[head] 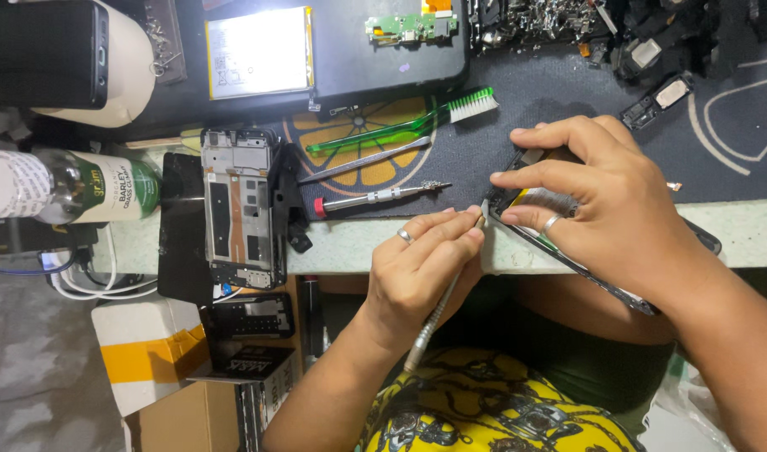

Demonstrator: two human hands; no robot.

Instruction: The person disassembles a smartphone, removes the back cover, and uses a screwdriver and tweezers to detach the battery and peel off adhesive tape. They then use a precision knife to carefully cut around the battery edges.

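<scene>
My left hand (421,272) grips a slim silver screwdriver (434,318) like a pen, its tip touching the top corner of an opened phone body (526,205). My right hand (601,197) lies over that phone, fingers pressing it down against the table's front edge (760,230). The phone tilts off the edge toward my lap, and most of it is hidden under my right hand. Both hands wear rings.
On the dark mat lie a red-tipped screwdriver (375,197), tweezers (362,161) and a green brush (409,120). A bare phone frame (237,209) and black screen panel (179,226) lie left, beside a bottle (65,186). A battery (258,52) and circuit board (410,27) sit farther back.
</scene>
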